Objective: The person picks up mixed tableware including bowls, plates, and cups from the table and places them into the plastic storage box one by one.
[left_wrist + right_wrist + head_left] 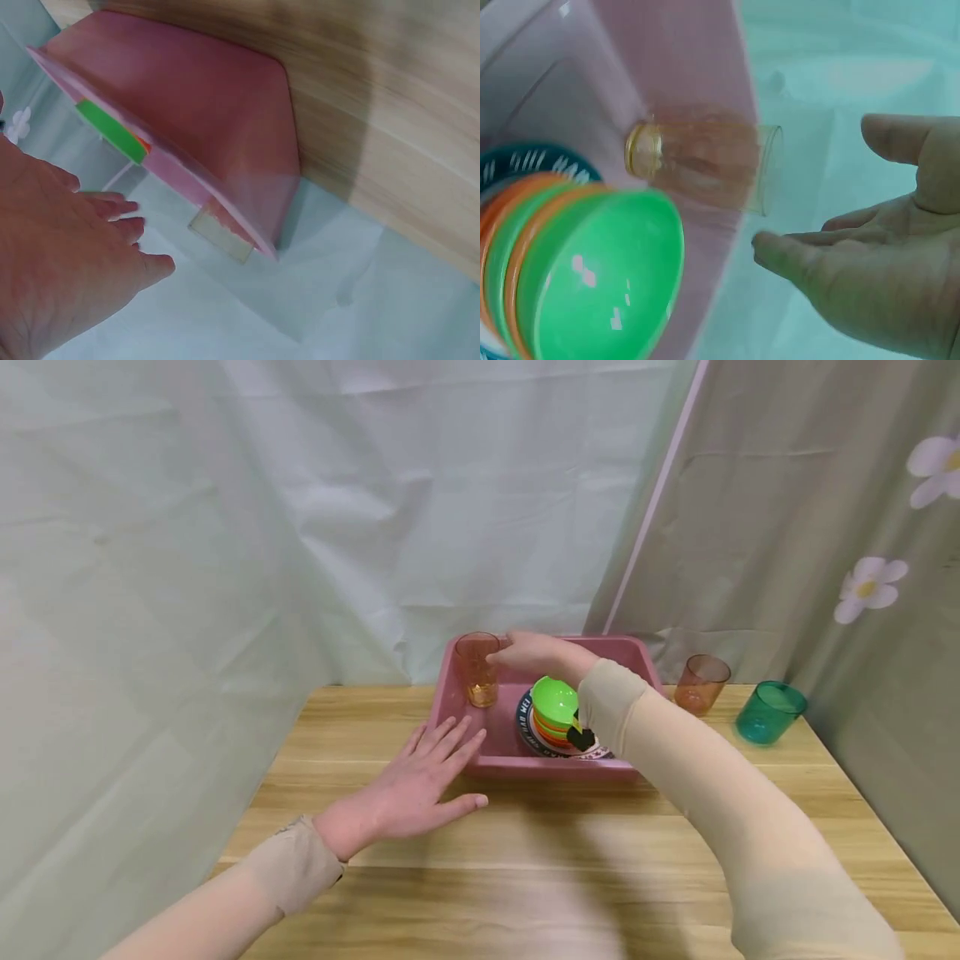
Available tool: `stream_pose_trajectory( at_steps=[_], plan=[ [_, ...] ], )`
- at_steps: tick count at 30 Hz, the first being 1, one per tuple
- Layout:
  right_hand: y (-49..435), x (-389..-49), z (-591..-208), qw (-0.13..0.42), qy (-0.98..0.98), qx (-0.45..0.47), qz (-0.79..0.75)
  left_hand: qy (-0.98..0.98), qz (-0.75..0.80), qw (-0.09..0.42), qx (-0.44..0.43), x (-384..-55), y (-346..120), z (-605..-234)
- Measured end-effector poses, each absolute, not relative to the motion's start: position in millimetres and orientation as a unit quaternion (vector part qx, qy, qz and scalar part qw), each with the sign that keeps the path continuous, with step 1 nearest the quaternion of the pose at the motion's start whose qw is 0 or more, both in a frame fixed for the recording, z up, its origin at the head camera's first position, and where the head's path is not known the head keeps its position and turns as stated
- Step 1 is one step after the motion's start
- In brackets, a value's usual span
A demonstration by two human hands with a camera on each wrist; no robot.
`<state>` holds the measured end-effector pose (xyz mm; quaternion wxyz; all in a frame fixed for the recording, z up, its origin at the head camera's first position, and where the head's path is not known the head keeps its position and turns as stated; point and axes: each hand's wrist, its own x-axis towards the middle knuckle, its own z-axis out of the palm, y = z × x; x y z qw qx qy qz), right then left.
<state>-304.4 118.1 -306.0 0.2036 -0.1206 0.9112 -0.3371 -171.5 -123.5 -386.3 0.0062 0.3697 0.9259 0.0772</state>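
Observation:
An amber clear cup (480, 670) stands upright in the left back corner of a pink tub (551, 767). My right hand (536, 653) is just right of its rim; in the right wrist view the thumb and fingers are spread, with a gap between them and the cup (705, 161). Spread and straight, the fingers of my left hand (412, 785) reach the tub's front left corner, palm down. Beside the cup in the tub, a stack of green and orange bowls (555, 700) sits on plates with a dark lettered rim (527, 727). My right forearm partly hides them.
To the right of the tub on the wooden table (465, 893) stand a reddish-brown clear cup (701, 685) and a teal cup (770, 712). A pale curtain (420, 527) hangs right behind the tub and along both sides.

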Motion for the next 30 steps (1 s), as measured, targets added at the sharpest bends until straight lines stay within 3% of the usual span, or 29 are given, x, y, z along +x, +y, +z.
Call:
stream_pose_trajectory(
  at_steps=[9, 20, 25, 30],
  plan=[
    [147, -258, -314, 0.099, 0.954, -0.213, -0.188, 0.936, 0.071, -0.034, 0.344, -187, -128, -386],
    [190, -174, -368, -0.070, 0.968, -0.237, -0.051, 0.936, 0.051, -0.062, 0.343, -187, -126, -400],
    [204, -149, -385, -0.100, 0.967, -0.231, -0.047, 0.928, 0.051, -0.081, 0.360, -178, -123, -412],
    [215, -131, -398, -0.101, 0.971, -0.208, -0.061, 0.925, 0.053, -0.066, 0.370, -166, -117, -422]
  ],
)
